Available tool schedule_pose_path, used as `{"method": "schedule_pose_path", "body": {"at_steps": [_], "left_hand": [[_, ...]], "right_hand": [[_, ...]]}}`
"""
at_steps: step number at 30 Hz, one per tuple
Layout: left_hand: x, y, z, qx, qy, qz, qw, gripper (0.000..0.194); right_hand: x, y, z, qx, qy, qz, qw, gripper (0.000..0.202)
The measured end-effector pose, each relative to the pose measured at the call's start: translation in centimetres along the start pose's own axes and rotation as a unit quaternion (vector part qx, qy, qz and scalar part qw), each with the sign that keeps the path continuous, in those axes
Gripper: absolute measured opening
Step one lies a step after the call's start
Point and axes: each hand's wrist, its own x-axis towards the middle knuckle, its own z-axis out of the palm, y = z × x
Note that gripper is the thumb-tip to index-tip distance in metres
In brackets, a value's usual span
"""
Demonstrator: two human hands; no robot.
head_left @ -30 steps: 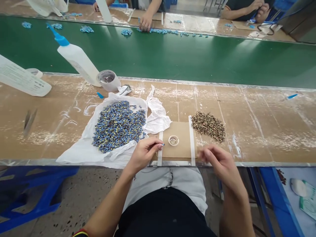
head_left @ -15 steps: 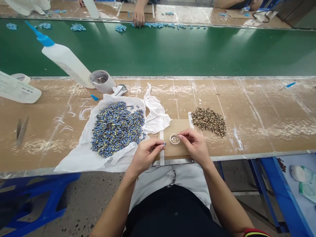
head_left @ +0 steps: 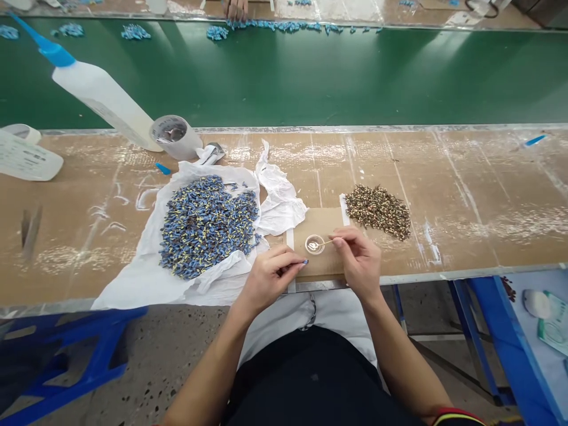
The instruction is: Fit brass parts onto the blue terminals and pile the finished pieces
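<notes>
My left hand (head_left: pixel 273 275) pinches a small blue piece (head_left: pixel 305 261) at its fingertips, just below a small round dish (head_left: pixel 315 244) with white stuff in it. Between the fingers of my right hand (head_left: pixel 360 260) is a thin stick (head_left: pixel 327 242), its tip over the dish. The dish stands on a cardboard piece (head_left: pixel 326 218). A large heap of small blue and yellow pieces (head_left: pixel 208 228) lies on a white cloth (head_left: pixel 128 284) to the left. Beyond my right hand is a smaller heap of brown and cream pieces (head_left: pixel 378 211).
A white bottle with a blue nozzle (head_left: pixel 104 103) leans against a tape roll holding something (head_left: pixel 176 139). Another bottle (head_left: pixel 29 157) lies at the left. Across the green belt (head_left: pixel 355 80), another person's hand (head_left: pixel 236 10) is near blue pieces. Crumpled cloth (head_left: pixel 279 201) lies behind the dish.
My right hand has drawn back slightly right, showing more of the stick. My left hand has moved right with the blue piece, nearer the dish. The camera view has shifted.
</notes>
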Motion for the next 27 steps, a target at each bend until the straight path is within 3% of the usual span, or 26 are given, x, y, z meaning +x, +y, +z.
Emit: {"method": "schedule_pose_path", "body": {"at_steps": [4, 15, 27], "left_hand": [[0.0, -0.3, 0.4, 0.002, -0.006, -0.007, 1.0, 0.018], [0.1, -0.1, 0.5, -0.005, -0.008, -0.02, 1.0, 0.018], [0.2, 0.0, 0.0, -0.049, -0.022, -0.041, 0.998, 0.019]], "right_hand": [[-1.5, 0.1, 0.0, 0.076, 0.062, 0.052, 0.994, 0.012], [-2.2, 0.2, 0.1, 0.039, -0.009, 0.032, 0.999, 0.008], [-2.3, 0.1, 0.0, 0.025, -0.019, 0.019, 0.999, 0.01]]}}
